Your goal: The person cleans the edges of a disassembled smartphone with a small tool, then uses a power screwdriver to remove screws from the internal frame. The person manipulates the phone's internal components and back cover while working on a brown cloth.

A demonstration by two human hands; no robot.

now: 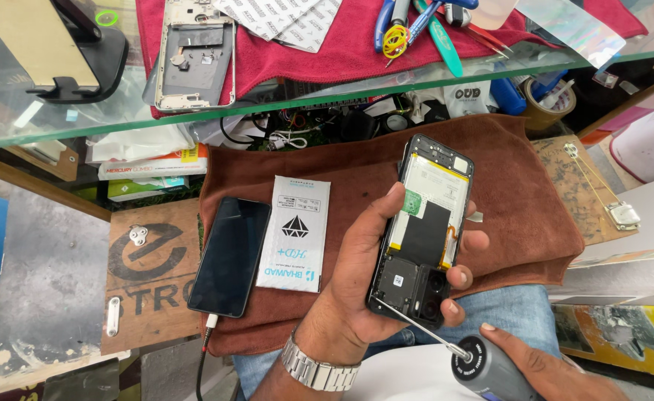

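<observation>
While two hands [364, 275] [550, 367] work, perhaps three phones [423, 230] show, one screwdriver [483, 367].

two phones [422, 230] (one opened), one screwdriver [483, 364], perhaps two pliers [401, 22], two cloths [520, 171].

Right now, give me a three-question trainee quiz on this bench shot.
1. True or false: the opened phone lies flat on the brown cloth.
2. Which hand grips the screwdriver? A left hand B right hand
3. What lies between the black phone and the opened phone?

Key: 1 false, the left hand holds it up. 2 B. 3 a white packet.
</observation>
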